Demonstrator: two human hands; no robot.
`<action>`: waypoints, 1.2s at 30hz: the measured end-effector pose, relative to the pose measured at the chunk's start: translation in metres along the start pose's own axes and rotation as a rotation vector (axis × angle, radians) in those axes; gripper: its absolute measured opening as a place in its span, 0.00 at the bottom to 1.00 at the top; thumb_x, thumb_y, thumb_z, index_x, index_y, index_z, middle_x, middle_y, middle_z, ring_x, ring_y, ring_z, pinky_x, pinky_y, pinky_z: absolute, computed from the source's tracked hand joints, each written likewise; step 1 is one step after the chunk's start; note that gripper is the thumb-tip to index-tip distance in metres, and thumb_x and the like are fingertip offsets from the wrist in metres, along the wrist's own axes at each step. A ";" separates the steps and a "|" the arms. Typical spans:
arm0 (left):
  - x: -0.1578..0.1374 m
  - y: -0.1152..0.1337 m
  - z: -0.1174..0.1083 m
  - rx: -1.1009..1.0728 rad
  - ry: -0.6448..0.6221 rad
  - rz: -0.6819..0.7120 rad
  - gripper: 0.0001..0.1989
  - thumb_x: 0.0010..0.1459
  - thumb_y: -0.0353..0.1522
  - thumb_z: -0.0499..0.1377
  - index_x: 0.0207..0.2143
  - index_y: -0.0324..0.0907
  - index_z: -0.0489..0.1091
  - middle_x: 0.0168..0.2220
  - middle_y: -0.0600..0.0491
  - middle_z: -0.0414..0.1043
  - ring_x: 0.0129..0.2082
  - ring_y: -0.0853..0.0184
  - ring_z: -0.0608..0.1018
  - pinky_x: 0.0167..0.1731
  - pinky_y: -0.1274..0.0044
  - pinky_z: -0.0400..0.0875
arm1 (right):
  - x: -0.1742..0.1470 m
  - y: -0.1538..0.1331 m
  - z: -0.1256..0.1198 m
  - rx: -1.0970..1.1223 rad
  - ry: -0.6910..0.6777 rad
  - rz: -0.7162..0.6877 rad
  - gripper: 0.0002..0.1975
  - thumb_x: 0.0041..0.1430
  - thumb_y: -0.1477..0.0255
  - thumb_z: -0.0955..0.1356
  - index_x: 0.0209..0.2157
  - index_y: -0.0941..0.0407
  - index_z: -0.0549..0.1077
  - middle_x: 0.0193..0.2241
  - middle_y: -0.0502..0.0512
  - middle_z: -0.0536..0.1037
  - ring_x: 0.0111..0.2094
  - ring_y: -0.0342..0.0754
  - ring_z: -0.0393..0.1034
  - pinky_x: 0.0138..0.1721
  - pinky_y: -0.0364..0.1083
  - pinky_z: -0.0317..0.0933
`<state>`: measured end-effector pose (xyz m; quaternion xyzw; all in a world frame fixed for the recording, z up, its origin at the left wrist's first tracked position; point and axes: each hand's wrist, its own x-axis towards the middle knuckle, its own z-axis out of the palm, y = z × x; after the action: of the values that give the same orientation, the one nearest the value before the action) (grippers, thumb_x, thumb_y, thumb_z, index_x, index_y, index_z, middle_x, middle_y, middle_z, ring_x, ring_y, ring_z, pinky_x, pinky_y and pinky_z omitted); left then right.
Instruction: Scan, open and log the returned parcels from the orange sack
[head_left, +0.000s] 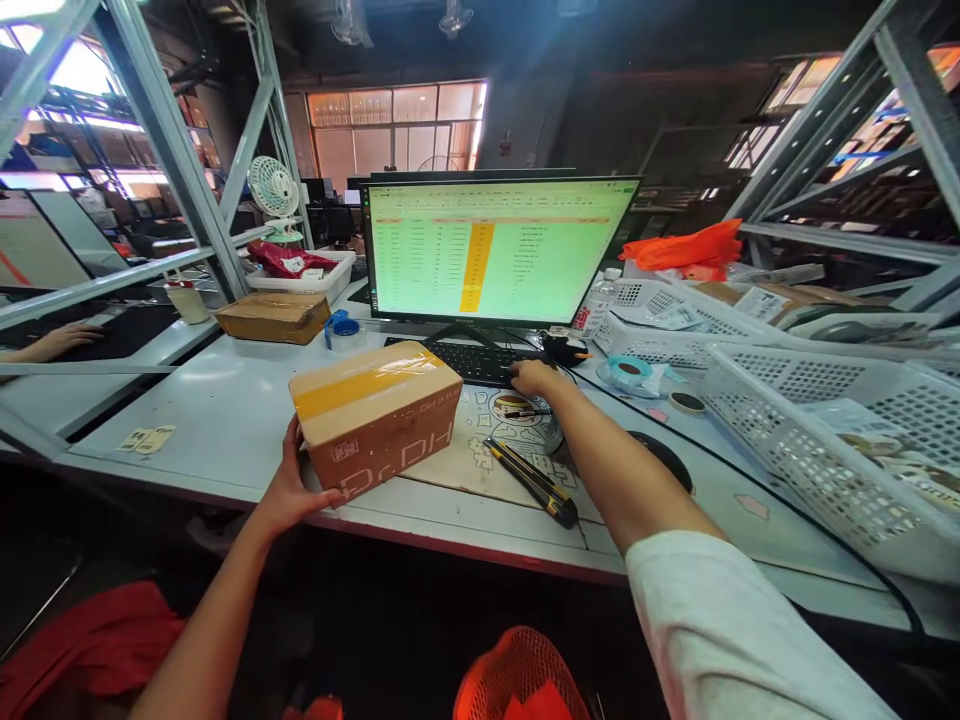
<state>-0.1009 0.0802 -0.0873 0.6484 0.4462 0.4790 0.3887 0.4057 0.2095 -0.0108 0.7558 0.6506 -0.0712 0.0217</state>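
A taped cardboard box (375, 425) with white lettering rests near the desk's front edge. My left hand (292, 480) grips its left end, thumb along the lower front and fingers on the side. My right hand (534, 378) is at the right end of the black keyboard (480, 362), fingers bent down onto the keys and holding nothing; the fingertips are partly hidden. Behind the keyboard a monitor (495, 250) shows a spreadsheet. A yellow and black utility knife (532, 482) lies on the printed mat (442, 470), below my right hand.
White plastic baskets (787, 440) with packets line the right side. A tape roll (630, 372) and a black cable (720, 460) lie before them. At the back left are another cardboard box (274, 317) and a small fan (273, 187). Another person's hand (71, 338) is at far left.
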 end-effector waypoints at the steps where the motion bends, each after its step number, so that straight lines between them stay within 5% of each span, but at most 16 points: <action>1: 0.000 0.001 0.000 -0.011 0.004 -0.005 0.75 0.34 0.37 0.83 0.77 0.52 0.41 0.72 0.38 0.56 0.72 0.41 0.62 0.73 0.51 0.54 | 0.000 -0.005 -0.001 0.000 -0.008 0.019 0.22 0.70 0.63 0.70 0.61 0.59 0.75 0.57 0.66 0.78 0.56 0.57 0.74 0.60 0.60 0.66; 7: -0.002 0.003 -0.001 0.000 -0.012 -0.010 0.75 0.36 0.37 0.83 0.77 0.51 0.39 0.73 0.37 0.55 0.73 0.40 0.60 0.73 0.51 0.53 | -0.035 0.002 -0.022 0.056 0.145 0.014 0.28 0.70 0.67 0.65 0.68 0.55 0.70 0.59 0.65 0.78 0.57 0.59 0.74 0.59 0.53 0.65; 11: -0.002 -0.005 -0.005 0.061 -0.031 0.009 0.75 0.40 0.41 0.82 0.78 0.52 0.35 0.74 0.38 0.52 0.74 0.42 0.58 0.74 0.50 0.51 | -0.108 0.069 -0.022 0.087 0.343 0.078 0.29 0.71 0.64 0.60 0.66 0.61 0.71 0.61 0.68 0.75 0.63 0.59 0.68 0.66 0.54 0.60; 13: -0.002 -0.006 -0.005 0.085 -0.047 0.006 0.74 0.43 0.43 0.81 0.78 0.52 0.33 0.74 0.38 0.51 0.75 0.43 0.57 0.73 0.49 0.51 | -0.143 0.109 -0.005 0.090 0.402 0.165 0.31 0.68 0.62 0.60 0.63 0.67 0.72 0.61 0.76 0.73 0.65 0.66 0.66 0.68 0.61 0.58; 16: -0.003 -0.001 -0.002 0.094 -0.065 0.006 0.73 0.45 0.44 0.80 0.78 0.52 0.32 0.74 0.38 0.51 0.74 0.43 0.58 0.73 0.48 0.50 | -0.171 0.157 0.035 0.267 0.448 0.165 0.36 0.60 0.56 0.62 0.61 0.65 0.73 0.64 0.75 0.71 0.68 0.66 0.63 0.71 0.59 0.54; 22: -0.006 0.010 0.004 0.088 -0.042 0.023 0.73 0.44 0.44 0.80 0.78 0.51 0.32 0.75 0.37 0.50 0.74 0.41 0.59 0.73 0.48 0.51 | -0.162 0.187 0.087 0.400 0.422 0.070 0.33 0.56 0.48 0.65 0.58 0.52 0.72 0.66 0.71 0.69 0.70 0.68 0.60 0.72 0.61 0.53; 28: -0.008 0.004 0.005 0.089 -0.019 0.047 0.74 0.44 0.44 0.80 0.78 0.51 0.33 0.74 0.37 0.52 0.73 0.40 0.60 0.72 0.46 0.51 | -0.161 0.185 0.089 0.473 0.451 0.070 0.24 0.56 0.46 0.65 0.48 0.45 0.71 0.57 0.69 0.77 0.61 0.69 0.71 0.66 0.63 0.60; 32: -0.009 0.004 0.005 0.068 -0.039 0.037 0.73 0.46 0.44 0.80 0.78 0.52 0.32 0.75 0.37 0.51 0.73 0.40 0.60 0.72 0.45 0.50 | -0.158 0.185 0.095 0.478 0.496 0.106 0.28 0.50 0.44 0.66 0.45 0.48 0.70 0.49 0.69 0.80 0.51 0.71 0.76 0.56 0.67 0.68; 36: -0.009 0.003 0.004 0.078 -0.047 0.028 0.75 0.46 0.46 0.80 0.78 0.53 0.27 0.77 0.37 0.44 0.75 0.40 0.55 0.73 0.45 0.45 | -0.160 0.187 0.085 0.453 0.494 0.126 0.34 0.47 0.42 0.65 0.47 0.52 0.71 0.52 0.71 0.79 0.55 0.72 0.74 0.59 0.68 0.67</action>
<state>-0.0979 0.0704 -0.0882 0.6803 0.4461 0.4514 0.3667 0.5604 0.0132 -0.0842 0.7745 0.5559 -0.0274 -0.3006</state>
